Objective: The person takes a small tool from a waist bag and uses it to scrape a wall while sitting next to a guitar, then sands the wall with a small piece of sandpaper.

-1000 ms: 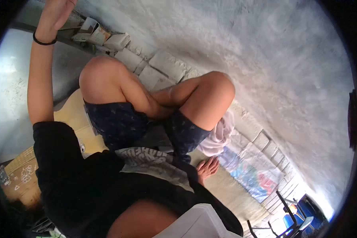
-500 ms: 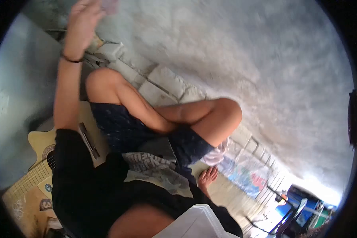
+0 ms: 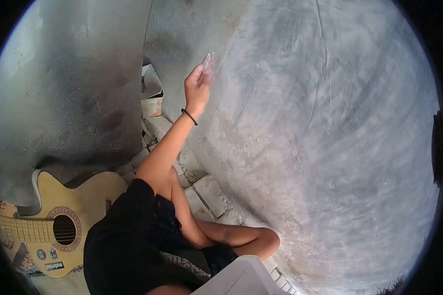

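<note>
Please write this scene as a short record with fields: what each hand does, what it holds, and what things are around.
Left hand: raised against the grey wall, pinching a small pale translucent piece; what it is cannot be told
Wrist: dark band
Right hand: not in view
Posture: seated, bare knee bent, black shirt
Nearby: acoustic guitar lying at the left; pale blocks along the wall's foot

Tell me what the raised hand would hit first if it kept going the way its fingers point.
The raised hand, pinching a small pale scrap, points at the grey concrete surface. Nothing else shows in that line, so it would likely meet the concrete first. Which hand it is, and the gap, cannot be told.
</note>
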The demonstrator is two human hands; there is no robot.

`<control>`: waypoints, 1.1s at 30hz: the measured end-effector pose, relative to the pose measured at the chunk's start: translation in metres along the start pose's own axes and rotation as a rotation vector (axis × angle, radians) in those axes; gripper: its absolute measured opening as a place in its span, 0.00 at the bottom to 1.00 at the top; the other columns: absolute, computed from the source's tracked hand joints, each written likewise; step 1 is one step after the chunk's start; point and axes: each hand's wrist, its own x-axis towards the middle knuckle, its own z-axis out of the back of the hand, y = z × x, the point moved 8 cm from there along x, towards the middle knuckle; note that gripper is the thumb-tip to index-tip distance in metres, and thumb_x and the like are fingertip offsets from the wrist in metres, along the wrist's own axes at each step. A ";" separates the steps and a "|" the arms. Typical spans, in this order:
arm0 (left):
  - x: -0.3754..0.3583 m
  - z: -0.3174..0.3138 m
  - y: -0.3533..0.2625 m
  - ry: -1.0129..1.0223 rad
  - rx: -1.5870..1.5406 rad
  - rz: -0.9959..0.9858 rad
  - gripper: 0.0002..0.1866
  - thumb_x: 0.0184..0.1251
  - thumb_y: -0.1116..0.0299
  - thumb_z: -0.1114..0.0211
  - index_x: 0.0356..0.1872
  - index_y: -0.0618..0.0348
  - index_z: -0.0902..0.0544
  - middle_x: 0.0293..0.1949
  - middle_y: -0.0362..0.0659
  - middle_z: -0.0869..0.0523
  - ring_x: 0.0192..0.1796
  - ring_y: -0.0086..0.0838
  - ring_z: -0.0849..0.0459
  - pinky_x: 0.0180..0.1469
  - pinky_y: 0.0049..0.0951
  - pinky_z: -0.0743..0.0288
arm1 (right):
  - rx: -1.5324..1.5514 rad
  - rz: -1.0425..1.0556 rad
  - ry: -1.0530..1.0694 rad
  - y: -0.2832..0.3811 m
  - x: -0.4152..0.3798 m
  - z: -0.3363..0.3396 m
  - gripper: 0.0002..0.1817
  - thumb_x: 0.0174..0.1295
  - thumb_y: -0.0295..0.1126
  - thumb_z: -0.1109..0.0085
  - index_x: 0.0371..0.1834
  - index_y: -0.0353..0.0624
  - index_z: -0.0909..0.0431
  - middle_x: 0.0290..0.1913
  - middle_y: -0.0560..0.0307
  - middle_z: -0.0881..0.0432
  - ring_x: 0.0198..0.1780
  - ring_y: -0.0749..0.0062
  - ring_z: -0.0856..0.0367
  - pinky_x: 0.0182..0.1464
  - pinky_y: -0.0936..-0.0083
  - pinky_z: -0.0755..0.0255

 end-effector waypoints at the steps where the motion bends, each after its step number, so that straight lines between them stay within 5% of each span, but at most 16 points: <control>1: 0.012 0.003 0.001 -0.017 0.089 -0.092 0.14 0.77 0.70 0.43 0.57 0.66 0.21 0.42 0.38 0.14 0.42 0.19 0.20 0.47 0.23 0.26 | 0.073 -0.027 -0.044 0.008 0.001 -0.001 0.36 0.75 0.52 0.58 0.77 0.36 0.43 0.76 0.35 0.42 0.76 0.39 0.44 0.75 0.50 0.50; 4: 0.022 0.008 -0.002 -0.039 0.258 -0.203 0.14 0.77 0.72 0.44 0.57 0.67 0.21 0.43 0.44 0.12 0.42 0.23 0.18 0.48 0.24 0.25 | 0.212 -0.067 -0.147 0.036 0.016 -0.014 0.37 0.75 0.53 0.58 0.77 0.35 0.44 0.76 0.35 0.42 0.76 0.39 0.44 0.75 0.50 0.50; 9: 0.011 0.010 0.032 -0.039 0.440 -0.219 0.15 0.76 0.75 0.46 0.59 0.65 0.21 0.53 0.53 0.13 0.52 0.36 0.12 0.53 0.29 0.23 | -0.020 -0.081 -0.068 0.070 0.050 -0.059 0.41 0.75 0.56 0.60 0.77 0.31 0.47 0.77 0.33 0.44 0.77 0.42 0.46 0.76 0.53 0.51; 11: 0.004 0.007 0.042 -0.059 0.476 -0.302 0.16 0.78 0.72 0.47 0.61 0.62 0.22 0.53 0.51 0.13 0.55 0.31 0.14 0.56 0.26 0.25 | -0.038 -0.087 -0.062 0.077 0.051 -0.071 0.41 0.75 0.56 0.60 0.77 0.31 0.47 0.77 0.33 0.45 0.77 0.42 0.46 0.76 0.53 0.51; 12: -0.002 0.003 0.052 0.000 0.419 -0.232 0.16 0.77 0.73 0.47 0.62 0.64 0.23 0.61 0.55 0.18 0.64 0.42 0.19 0.61 0.31 0.26 | -0.056 -0.092 -0.060 0.078 0.050 -0.071 0.41 0.75 0.56 0.60 0.77 0.31 0.47 0.77 0.33 0.45 0.77 0.42 0.46 0.76 0.53 0.51; 16: -0.004 -0.011 0.051 -0.059 0.604 -0.463 0.18 0.75 0.76 0.44 0.63 0.66 0.24 0.64 0.56 0.21 0.65 0.47 0.21 0.62 0.35 0.25 | -0.129 -0.080 -0.059 0.084 0.064 -0.065 0.41 0.75 0.57 0.61 0.77 0.30 0.47 0.77 0.33 0.45 0.77 0.41 0.47 0.77 0.53 0.52; 19: -0.003 -0.011 0.068 -0.018 0.552 -0.426 0.23 0.74 0.78 0.48 0.69 0.61 0.28 0.67 0.55 0.25 0.70 0.50 0.28 0.68 0.40 0.29 | -0.164 -0.086 -0.059 0.085 0.065 -0.065 0.41 0.75 0.57 0.61 0.77 0.30 0.47 0.77 0.33 0.45 0.77 0.41 0.47 0.77 0.53 0.52; 33: -0.049 -0.006 0.087 -0.010 0.588 -0.395 0.21 0.75 0.79 0.51 0.66 0.64 0.26 0.67 0.57 0.24 0.71 0.48 0.28 0.71 0.39 0.33 | -0.211 -0.080 -0.071 0.091 0.063 -0.080 0.42 0.76 0.58 0.63 0.77 0.30 0.47 0.77 0.31 0.45 0.78 0.41 0.47 0.77 0.53 0.53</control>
